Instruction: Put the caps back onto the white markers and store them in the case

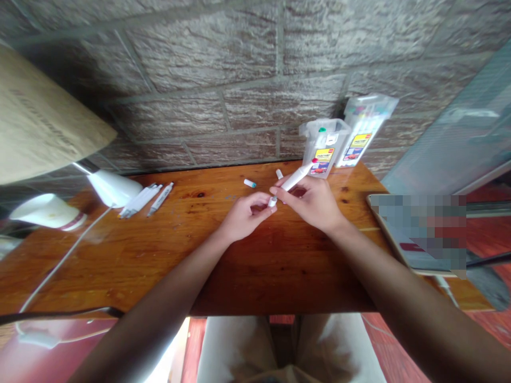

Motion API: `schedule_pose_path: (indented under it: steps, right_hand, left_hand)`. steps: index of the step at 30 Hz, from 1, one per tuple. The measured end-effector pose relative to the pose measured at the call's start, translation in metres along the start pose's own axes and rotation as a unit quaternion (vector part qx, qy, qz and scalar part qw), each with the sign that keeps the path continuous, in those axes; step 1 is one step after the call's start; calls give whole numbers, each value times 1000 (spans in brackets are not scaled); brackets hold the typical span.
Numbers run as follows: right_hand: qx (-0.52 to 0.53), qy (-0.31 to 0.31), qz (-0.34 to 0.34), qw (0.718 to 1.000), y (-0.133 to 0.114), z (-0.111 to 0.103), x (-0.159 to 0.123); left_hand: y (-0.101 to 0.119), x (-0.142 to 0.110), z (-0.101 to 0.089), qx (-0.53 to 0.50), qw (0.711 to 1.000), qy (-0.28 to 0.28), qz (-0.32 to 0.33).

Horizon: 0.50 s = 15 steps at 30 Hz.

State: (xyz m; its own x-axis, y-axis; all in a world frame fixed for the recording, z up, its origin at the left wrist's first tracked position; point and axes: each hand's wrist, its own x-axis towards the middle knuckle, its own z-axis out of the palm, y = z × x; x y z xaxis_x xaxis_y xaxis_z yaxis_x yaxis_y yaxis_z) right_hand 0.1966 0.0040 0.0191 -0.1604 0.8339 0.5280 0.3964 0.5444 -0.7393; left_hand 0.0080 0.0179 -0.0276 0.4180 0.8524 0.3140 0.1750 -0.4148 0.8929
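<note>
Wall of rough grey-brown stone blocks [199, 45] behind a glossy orange-brown wooden table [139, 266]. Far left: lamp with broad tan lettered shade [48, 117], metallic rod, glossy white base [112, 187]. Near the base, white tapered cup with dark red band [43, 209]. Thin white cord [64, 259] runs from base across tabletop. Right edge: flat, pale-rimmed rectangular object [419, 231], surface pixelated. Beyond, translucent bluish-grey panel [455, 135].

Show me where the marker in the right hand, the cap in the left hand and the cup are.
Marker [296, 177]: head view, middle of the white barrel.
Cap [272, 202]: head view, white side.
Cup [50, 214]: head view, white outer wall.
</note>
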Motion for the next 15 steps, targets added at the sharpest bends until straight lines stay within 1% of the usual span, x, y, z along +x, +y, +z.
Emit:
schedule_pose_path:
  steps: [3,5,8,11,15]
  right_hand:
    - [-19,-3,-11,1000,-2,1,0]
    - [-25,17,-11,999,-4,-1,1]
    - [0,43,15,999,-5,-4,3]
    - [29,41,39,998,-4,-6,3]
    - [2,33,17,999,-3,-4,1]
  left_hand:
    - [1,0,0,1,1000,0,-3]
    - [2,0,-1,2,1000,-8,-9]
    - [4,-1,-1,0,1000,-11,-15]
    - [5,0,-1,-1,1000,-9,-15]
    - [3,0,0,5,1000,-4,-1]
